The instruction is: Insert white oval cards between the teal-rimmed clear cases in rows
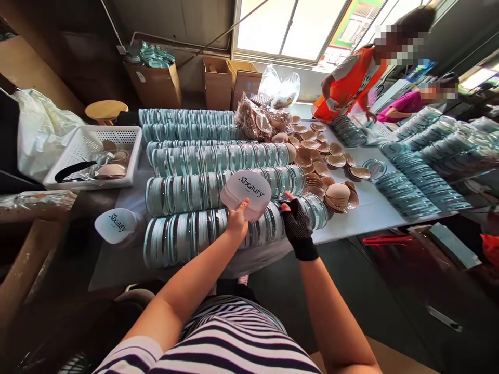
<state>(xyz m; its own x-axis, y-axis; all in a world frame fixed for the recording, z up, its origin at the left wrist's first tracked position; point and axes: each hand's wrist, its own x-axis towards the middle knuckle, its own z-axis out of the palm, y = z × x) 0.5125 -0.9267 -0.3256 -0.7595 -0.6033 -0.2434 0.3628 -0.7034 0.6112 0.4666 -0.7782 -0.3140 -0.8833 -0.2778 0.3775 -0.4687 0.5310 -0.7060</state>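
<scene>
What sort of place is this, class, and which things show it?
Probably a packing workshop: rows of clear cases line the table, the left hand holds a stack of printed cards, and cardboard boxes stand by the wall.

Daylight is admitted by a window (pixel 307 28) at one o'clock; a grey wall (pixel 175 21) is seen at eleven, a wooden stool (pixel 105 109) at ten, dark floor (pixel 362 291) at four.

White rounded-square cards (pixel 244 188) have a smooth, matt, papery face. The black fingerless glove (pixel 299 228) is rough knitted cloth. Clear blue-green round discs (pixel 218 157) gleam, glass or plastic, hard to tell. The white perforated rectangular basket (pixel 62 175) is satin plastic.
</scene>
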